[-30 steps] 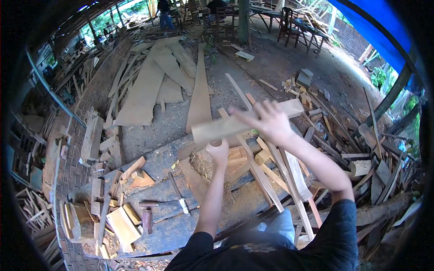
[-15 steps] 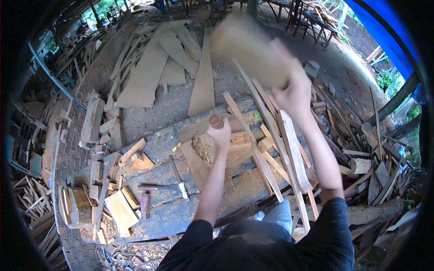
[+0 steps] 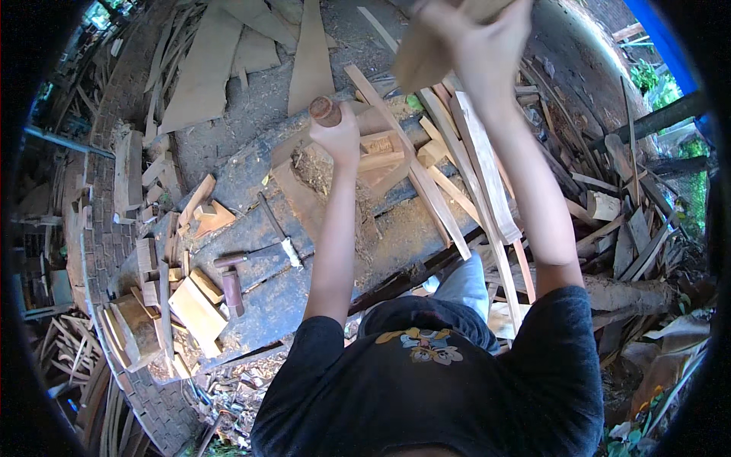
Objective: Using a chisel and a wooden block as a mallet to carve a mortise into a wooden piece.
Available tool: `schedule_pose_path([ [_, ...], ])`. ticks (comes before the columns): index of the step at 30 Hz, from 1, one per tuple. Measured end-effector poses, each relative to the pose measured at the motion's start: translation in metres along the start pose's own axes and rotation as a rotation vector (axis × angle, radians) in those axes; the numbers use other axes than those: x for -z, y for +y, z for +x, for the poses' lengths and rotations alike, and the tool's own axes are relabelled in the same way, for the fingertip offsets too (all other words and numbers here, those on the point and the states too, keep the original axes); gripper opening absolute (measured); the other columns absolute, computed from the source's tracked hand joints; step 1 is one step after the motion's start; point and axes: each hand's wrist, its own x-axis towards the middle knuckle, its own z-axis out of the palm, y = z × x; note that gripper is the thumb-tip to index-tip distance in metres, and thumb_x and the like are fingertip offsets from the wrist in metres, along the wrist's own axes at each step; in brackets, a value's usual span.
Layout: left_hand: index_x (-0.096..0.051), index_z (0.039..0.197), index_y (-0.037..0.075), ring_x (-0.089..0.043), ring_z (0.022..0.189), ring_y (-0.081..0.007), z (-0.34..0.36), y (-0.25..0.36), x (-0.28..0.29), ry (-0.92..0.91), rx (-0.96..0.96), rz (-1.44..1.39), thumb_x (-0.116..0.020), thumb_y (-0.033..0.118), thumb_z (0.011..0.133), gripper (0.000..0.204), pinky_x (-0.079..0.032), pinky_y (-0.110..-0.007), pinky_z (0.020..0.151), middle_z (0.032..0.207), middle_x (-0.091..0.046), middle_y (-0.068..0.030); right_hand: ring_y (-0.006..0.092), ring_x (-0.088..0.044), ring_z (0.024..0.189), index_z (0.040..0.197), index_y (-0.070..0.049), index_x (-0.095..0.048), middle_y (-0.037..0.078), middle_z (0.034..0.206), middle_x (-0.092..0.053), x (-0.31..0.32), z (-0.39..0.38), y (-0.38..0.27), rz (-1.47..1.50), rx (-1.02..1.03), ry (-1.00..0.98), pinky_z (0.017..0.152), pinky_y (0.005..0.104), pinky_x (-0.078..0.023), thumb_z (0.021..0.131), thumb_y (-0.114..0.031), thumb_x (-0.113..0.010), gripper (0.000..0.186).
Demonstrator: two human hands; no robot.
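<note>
My left hand is closed around the round brown handle of a chisel, held upright over the work; its blade is hidden below my fist. Under it lies a dark brown piece of wood strewn with chips and shavings. A lighter wooden block with a recess sits just right of that fist. Raised at the upper right, my right hand grips a wooden mallet, partly blurred and cut off by the top edge. The mallet is apart from the chisel handle.
The dark workbench carries a hammer-like tool, a long thin metal tool and light wood offcuts at left. Long strips cross its right side. Scrap wood is piled at right; flat boards lie beyond.
The whole view has shifted, so the bench appears higher. The mallet has turned in my right hand, its head now closer to the hand. My left hand keeps hold of the chisel.
</note>
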Motion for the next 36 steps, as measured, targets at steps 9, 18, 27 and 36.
schedule_pose_path([
  [9,-0.049,0.066,-0.001,-0.05,0.052,-0.0118,0.014,-0.022,0.02,0.151,-0.041,0.03,-0.053,-0.003,0.071,0.007,-0.04,-0.028,0.049,0.059,-0.052,-0.0032,0.0272,-0.054,0.084,0.12,-0.024,-0.044,0.006,0.09,-0.055,0.028,-0.044,0.034,-0.708,0.017,-0.45,0.072,0.0382,-0.045,0.055,0.0,-0.061,0.071],
  [18,-0.049,0.068,0.003,-0.048,0.049,-0.0151,0.01,-0.032,0.076,0.483,0.474,-0.281,-0.052,0.011,0.077,0.013,-0.038,-0.027,0.044,0.06,-0.052,-0.0056,0.0234,-0.052,0.095,0.118,-0.001,-0.043,0.012,0.103,-0.055,0.065,-0.251,0.09,-0.161,-1.196,-0.215,0.084,0.0312,-0.041,0.049,-0.007,-0.067,0.073],
  [27,-0.045,0.075,0.007,-0.047,0.055,-0.0131,0.041,-0.029,0.098,0.631,0.45,-0.489,-0.057,0.01,0.076,0.012,-0.041,-0.026,0.049,0.062,-0.048,-0.0029,0.0164,-0.054,0.056,0.101,-0.001,-0.045,0.006,0.071,-0.053,0.119,-0.386,0.026,-0.083,-1.61,0.155,0.05,0.0275,-0.046,0.052,0.001,-0.063,0.052],
  [36,-0.056,0.074,-0.001,-0.052,0.055,-0.0091,0.038,0.064,0.197,-0.021,0.166,0.379,-0.066,0.009,0.073,0.015,-0.041,-0.023,0.051,0.06,-0.054,-0.0041,0.0305,-0.056,0.086,0.111,0.001,-0.039,0.018,0.093,-0.056,0.081,-0.466,0.07,-0.537,-1.367,-0.341,0.074,0.0363,-0.045,0.05,-0.016,-0.072,0.072],
])
